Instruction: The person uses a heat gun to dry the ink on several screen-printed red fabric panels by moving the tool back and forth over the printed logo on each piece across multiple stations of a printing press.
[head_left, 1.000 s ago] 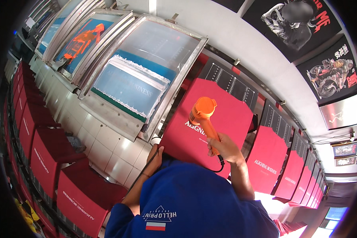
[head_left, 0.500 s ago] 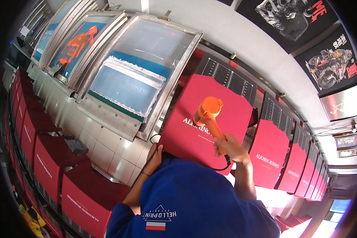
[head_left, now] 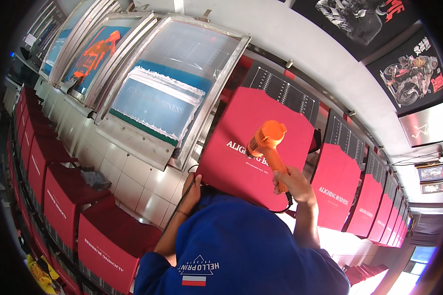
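Observation:
My right hand (head_left: 294,184) is closed round the handle of an orange hair dryer (head_left: 269,138). The dryer is held above a red T-shirt (head_left: 275,110) that lies flat on a board, its nozzle turned down toward the white printed lettering and hiding part of it. At the shirt's left edge, my left hand (head_left: 192,190) has its fingers curled round a black cord (head_left: 176,212), which runs down along the forearm; the exact grip is partly hidden. A cord also curves from the dryer's handle along the shirt's near edge.
More boards with red shirts (head_left: 335,182) line up to the right, and another row (head_left: 101,249) stands at lower left. A framed printing screen (head_left: 157,98) leans at the left, beside further screens (head_left: 96,56). A metal rail (head_left: 290,64) runs behind the boards.
My right hand and the hair dryer have shifted a little to the right across the shirt. The left hand stays at the shirt's left edge.

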Demonstrator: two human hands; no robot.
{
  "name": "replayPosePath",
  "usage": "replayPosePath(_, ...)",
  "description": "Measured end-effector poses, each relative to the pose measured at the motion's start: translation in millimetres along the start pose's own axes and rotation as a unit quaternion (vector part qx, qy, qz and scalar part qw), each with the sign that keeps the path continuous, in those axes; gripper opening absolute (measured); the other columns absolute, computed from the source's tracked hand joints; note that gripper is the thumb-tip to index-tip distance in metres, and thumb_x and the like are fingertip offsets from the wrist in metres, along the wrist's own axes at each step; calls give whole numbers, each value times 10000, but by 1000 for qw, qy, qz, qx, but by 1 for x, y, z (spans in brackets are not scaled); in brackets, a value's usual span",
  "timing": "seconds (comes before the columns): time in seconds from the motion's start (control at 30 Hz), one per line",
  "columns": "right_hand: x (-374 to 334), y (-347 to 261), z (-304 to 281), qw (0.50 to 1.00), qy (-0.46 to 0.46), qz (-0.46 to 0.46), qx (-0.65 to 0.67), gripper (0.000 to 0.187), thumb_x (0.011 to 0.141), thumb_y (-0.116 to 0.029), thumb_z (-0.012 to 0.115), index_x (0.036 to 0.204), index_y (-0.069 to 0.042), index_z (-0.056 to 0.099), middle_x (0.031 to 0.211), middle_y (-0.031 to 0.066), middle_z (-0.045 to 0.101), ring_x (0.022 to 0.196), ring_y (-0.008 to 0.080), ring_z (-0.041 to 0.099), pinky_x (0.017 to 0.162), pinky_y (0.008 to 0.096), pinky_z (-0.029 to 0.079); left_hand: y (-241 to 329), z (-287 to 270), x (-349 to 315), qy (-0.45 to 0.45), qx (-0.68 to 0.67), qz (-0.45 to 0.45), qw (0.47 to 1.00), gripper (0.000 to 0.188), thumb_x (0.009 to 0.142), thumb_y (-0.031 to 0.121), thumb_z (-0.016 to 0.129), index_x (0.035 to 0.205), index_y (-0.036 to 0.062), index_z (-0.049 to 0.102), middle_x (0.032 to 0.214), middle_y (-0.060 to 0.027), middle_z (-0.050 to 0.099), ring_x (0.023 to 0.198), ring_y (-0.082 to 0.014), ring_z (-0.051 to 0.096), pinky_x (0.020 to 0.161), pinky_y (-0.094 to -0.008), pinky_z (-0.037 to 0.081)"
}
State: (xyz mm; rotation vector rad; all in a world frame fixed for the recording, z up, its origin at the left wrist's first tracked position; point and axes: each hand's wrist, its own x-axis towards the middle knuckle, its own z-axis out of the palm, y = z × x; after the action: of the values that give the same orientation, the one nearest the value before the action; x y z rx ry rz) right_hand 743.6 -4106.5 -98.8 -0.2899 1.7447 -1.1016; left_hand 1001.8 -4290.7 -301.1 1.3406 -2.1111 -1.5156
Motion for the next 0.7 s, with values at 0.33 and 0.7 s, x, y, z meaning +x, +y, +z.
replayPosePath(0.33, -15, 10, -13, 1000, -3, -10, 23, 250, 974, -231, 599, 1006, 16, 575, 779, 45, 591, 625, 128, 615, 581, 276, 508, -3, 17, 32, 55, 2, 29, 998, 402, 1052, 304, 434, 1092, -66, 586, 1038, -292, 608, 990, -440, 583, 880, -477, 460)
replayPosePath(0.7, -33, 17, -32, 999, 15, 12, 37, 237, 972, -212, 595, 1018, 19, 576, 783, 49, 591, 623, 129, 614, 592, 272, 509, 26, 41, 63, 164, 26, 13, 986, 468, 1042, 373, 397, 940, -21, 627, 904, -240, 645, 860, -427, 596, 790, -475, 459)
